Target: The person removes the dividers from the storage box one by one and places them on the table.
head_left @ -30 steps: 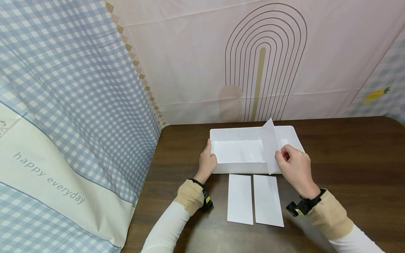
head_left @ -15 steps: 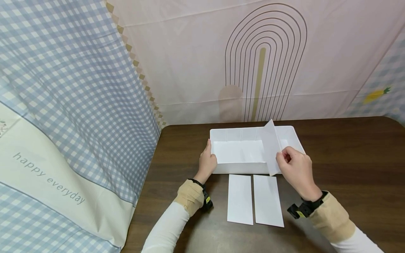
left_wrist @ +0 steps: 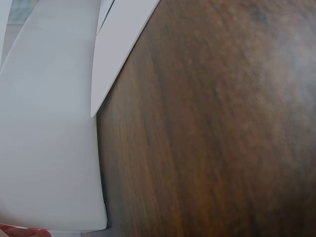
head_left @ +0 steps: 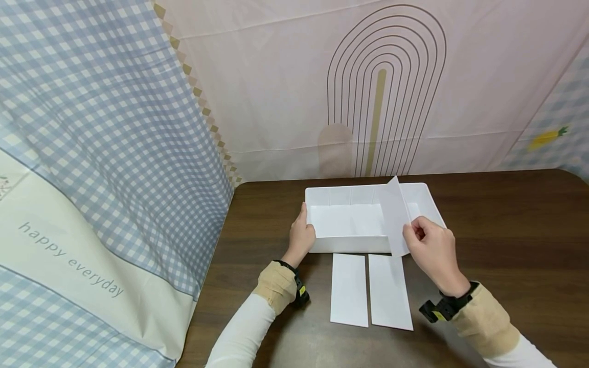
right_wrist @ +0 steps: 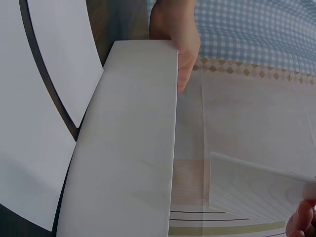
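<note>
A white rectangular box (head_left: 349, 244), its top uncovered, stands at the table's back edge. My left hand (head_left: 301, 237) holds its left end, thumb over the rim and a finger along the outer side. My right hand (head_left: 431, 250) pinches the right edge of a thin white panel (head_left: 395, 220), tilted across the box's right part. In the right wrist view this panel (right_wrist: 256, 187) stands beyond the rim, its holding fingertips (right_wrist: 301, 219) at the lower right. Whether it touches the box I cannot tell. The left wrist view shows the front wall (left_wrist: 49, 123).
Two flat white panels lie side by side in front of the box, a left one (head_left: 349, 290) and a right one (head_left: 391, 292). The wooden table (head_left: 515, 240) extends to both sides. Behind it hangs a pale cloth (head_left: 276, 102), with blue checked cloth (head_left: 115, 102) at the left.
My right hand has shifted slightly right and towards me, with the panel in it. Its lower corner now overlaps the loose panel's top edge in the head view. My left hand stays put.
</note>
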Demonstrator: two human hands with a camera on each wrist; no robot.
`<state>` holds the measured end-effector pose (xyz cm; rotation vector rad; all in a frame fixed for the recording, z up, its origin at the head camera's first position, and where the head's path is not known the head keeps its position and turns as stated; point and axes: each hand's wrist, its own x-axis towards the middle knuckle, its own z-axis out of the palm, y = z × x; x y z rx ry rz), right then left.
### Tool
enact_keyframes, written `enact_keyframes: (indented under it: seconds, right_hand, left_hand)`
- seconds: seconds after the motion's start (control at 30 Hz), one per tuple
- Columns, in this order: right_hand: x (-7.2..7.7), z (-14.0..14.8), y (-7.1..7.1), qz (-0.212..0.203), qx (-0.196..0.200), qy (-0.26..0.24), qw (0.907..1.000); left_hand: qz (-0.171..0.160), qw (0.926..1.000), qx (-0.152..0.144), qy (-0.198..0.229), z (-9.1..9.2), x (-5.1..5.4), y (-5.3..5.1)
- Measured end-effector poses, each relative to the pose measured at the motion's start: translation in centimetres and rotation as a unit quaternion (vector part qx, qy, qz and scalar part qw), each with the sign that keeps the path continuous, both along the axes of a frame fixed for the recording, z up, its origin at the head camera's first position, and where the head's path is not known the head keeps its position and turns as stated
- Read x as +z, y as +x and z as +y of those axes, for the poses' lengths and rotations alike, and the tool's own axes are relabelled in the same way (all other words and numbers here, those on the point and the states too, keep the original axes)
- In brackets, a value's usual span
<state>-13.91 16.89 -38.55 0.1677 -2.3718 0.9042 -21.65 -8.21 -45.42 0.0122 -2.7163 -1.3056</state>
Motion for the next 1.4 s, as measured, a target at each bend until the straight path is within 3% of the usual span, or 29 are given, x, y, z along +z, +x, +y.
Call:
enact_keyframes:
  seconds: [1.4]
  right_hand:
    - [-0.5, 0.4, 1.8, -0.011, 0.007, -0.014, 0.9998]
  left_hand:
    - [-0.009, 0.9999, 0.003, -0.006, 0.0, -0.1, -0.1]
